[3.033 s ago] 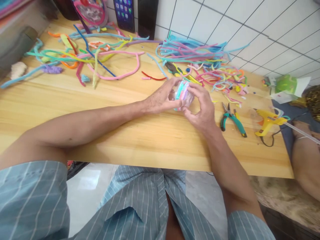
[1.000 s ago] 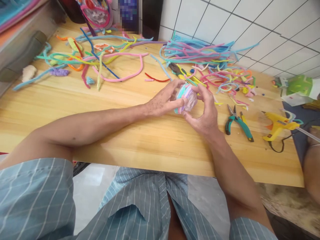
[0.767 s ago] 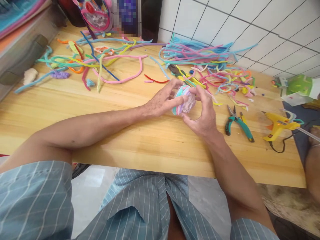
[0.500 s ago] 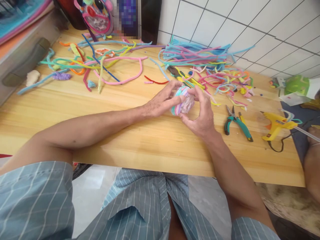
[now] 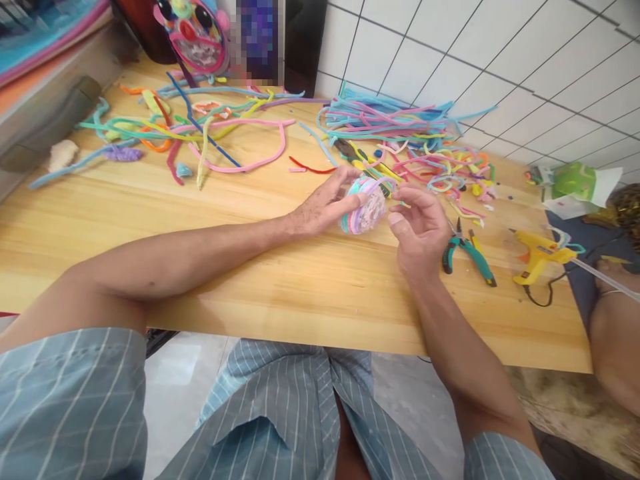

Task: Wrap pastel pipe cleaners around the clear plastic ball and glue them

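Pastel-striped roundel [image 5: 369, 211] over the wooden table [image 5: 280, 287], gripped in left hand [image 5: 323, 207], thumb across its face. Right hand [image 5: 423, 233] just beside roundel, fingers half curled; can't tell whether they pinch its lavender strand [image 5: 381, 182]. Teal-handled pliers [image 5: 479, 261] lie near that hand.

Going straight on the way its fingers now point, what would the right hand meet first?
The right hand would probably meet the round, pastel-striped, fuzzy-looking piece in the left hand; depth is unclear.
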`<act>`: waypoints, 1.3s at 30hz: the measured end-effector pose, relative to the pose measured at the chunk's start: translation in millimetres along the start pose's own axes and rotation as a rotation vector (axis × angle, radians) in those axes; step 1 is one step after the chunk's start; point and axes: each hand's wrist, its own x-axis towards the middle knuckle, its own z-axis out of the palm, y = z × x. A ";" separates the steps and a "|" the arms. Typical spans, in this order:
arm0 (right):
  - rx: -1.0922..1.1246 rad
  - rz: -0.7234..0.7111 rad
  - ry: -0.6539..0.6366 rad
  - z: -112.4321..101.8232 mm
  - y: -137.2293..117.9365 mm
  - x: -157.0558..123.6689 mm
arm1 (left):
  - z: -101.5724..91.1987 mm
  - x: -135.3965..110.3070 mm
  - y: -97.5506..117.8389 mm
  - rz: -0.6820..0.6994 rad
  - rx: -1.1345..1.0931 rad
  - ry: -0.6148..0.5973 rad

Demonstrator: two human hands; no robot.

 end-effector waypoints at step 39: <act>-0.465 0.093 -0.470 -51.6 1.2 -52.7 | 5.0 -0.4 -14.8 0.028 -0.018 0.048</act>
